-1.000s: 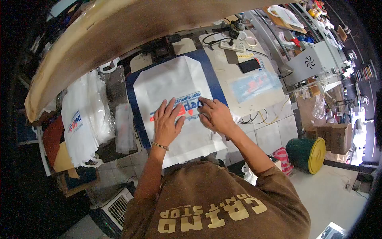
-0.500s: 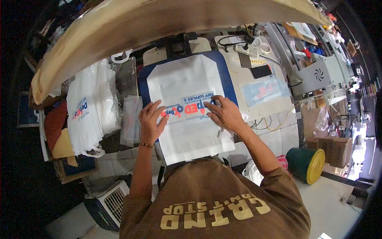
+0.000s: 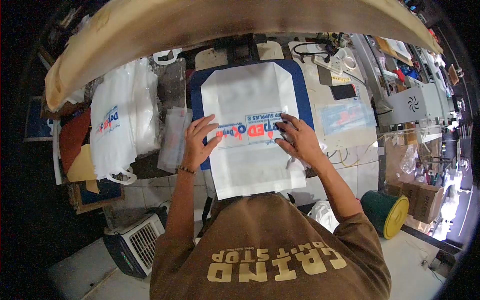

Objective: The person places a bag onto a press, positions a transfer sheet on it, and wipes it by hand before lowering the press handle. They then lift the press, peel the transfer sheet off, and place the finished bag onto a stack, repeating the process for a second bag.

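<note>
A white bag (image 3: 255, 172) lies flat on a blue padded board (image 3: 299, 85), its lower end hanging over the near edge. Across its middle rests a clear film strip with blue and red print (image 3: 256, 131), the lettering upside down from here. My left hand (image 3: 199, 142) is at the strip's left end, thumb and fingers apart, fingertips on the film and bag. At the right end, my right hand (image 3: 303, 142) has its fingers spread and bent over the strip, covering part of the print.
A stack of printed white bags (image 3: 114, 125) and clear film sheets (image 3: 175, 137) lie left. To the right are more printed films (image 3: 345, 117), a phone (image 3: 343, 92), a power strip (image 3: 327, 63) and a grey machine (image 3: 410, 102). A large beige curved edge (image 3: 240, 27) crosses overhead.
The camera view has shifted, so the whole scene sits a little further right. Both hands stay at the ends of the film strip, with only slight finger movement.
</note>
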`<state>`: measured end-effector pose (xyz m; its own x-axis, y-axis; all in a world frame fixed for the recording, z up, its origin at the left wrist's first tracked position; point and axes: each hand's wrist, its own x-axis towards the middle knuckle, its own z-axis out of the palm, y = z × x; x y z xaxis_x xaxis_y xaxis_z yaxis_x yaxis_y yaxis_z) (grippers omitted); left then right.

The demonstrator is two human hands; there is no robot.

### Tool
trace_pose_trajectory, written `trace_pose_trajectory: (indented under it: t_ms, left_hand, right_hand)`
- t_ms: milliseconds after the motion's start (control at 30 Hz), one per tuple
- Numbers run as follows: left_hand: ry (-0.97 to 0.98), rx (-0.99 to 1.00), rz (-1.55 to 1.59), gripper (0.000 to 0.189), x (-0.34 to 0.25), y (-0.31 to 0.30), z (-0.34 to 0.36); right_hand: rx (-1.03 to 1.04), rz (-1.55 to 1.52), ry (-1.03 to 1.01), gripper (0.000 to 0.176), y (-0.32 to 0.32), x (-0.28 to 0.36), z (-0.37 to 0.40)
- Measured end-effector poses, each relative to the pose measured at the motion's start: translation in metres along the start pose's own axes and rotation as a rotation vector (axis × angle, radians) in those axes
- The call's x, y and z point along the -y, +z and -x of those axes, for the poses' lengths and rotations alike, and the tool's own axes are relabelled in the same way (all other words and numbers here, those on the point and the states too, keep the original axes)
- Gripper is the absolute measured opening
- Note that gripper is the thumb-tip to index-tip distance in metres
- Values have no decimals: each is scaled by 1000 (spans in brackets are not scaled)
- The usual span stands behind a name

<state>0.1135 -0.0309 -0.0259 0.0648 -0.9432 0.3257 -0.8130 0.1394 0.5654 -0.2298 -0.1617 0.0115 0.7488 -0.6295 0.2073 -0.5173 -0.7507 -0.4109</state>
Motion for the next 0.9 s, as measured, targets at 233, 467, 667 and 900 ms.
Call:
trace_pose_trajectory:
  t_ms: [233,467,667,900]
  left_hand:
    - [-14,24,-93,38,-7,0,2]
    - [-37,3,-60,38,-4,3,5]
    - [-10,5,-47,41,-4,3,4]
    - [-36,-6,-18,41,-2,6,4]
  right_hand:
    - [17,-31,47,48,-3,2,-1]
    - [-3,-48,25,50,0,-1,0]
    - [9,-42,31,50,1,-2,1]
    - [41,-46,83,49,-2,2,0]
